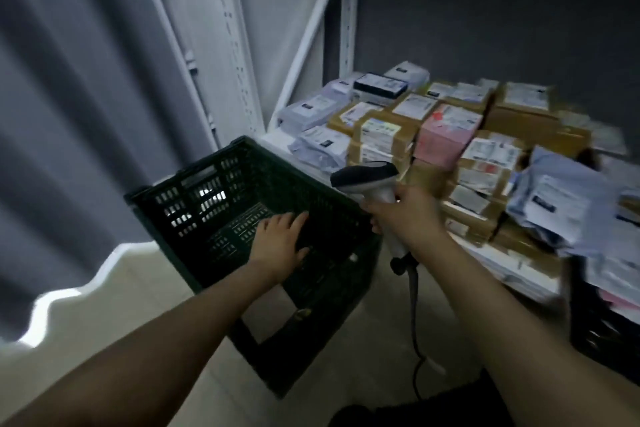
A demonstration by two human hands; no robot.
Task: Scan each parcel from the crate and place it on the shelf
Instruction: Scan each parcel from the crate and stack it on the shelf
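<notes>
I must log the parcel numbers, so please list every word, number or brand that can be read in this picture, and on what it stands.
No text here can be read with certainty.
Printed labels on the parcels on the shelf: too blurred and small to read.
Pale strip on the crate wall: too dark to read.
The scanner: no marking shows.

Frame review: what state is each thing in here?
Crate: no parcel visible inside.
Left hand: open, fingers spread, reaching into the crate.
Right hand: grips the scanner handle.
Scanner: held off the shelf, cable hanging down.
Shelf: loaded.
Parcels: stacked on the shelf.
</notes>
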